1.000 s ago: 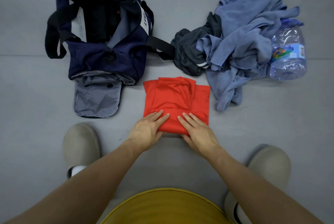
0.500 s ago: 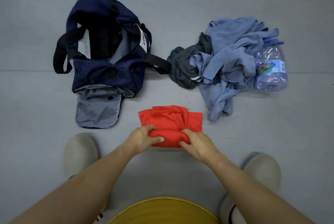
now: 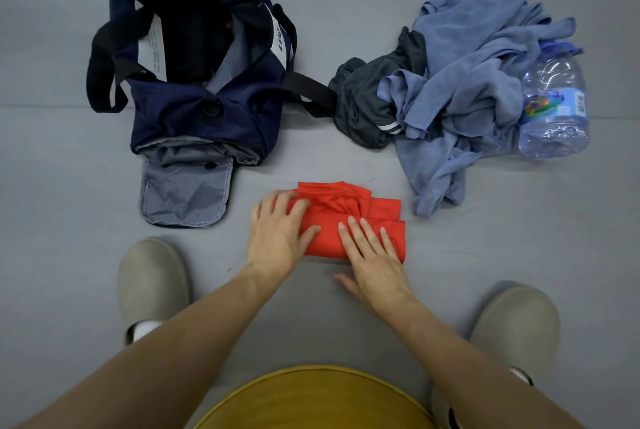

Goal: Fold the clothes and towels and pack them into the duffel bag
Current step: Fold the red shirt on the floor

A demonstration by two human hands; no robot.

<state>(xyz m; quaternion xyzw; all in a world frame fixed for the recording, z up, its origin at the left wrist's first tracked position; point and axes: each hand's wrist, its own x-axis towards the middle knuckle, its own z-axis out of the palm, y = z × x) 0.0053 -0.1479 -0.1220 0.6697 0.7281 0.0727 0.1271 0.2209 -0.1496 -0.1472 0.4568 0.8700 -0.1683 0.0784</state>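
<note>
— Well, where's the red garment (image 3: 349, 202)?
— Folded on the floor, long axis left-right. My left hand (image 3: 280, 234) and right hand (image 3: 374, 255) press it flat, fingers straight, gripping nothing. The duffel bag (image 3: 204, 110) lies far-left, so the left hand is nearer.

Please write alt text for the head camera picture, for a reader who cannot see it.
A person's left hand and right hand press flat on a folded red garment on the grey floor. Behind it stand an open navy duffel bag at left and, at right, a heap of blue towels with a dark garment and a water bottle.
</note>
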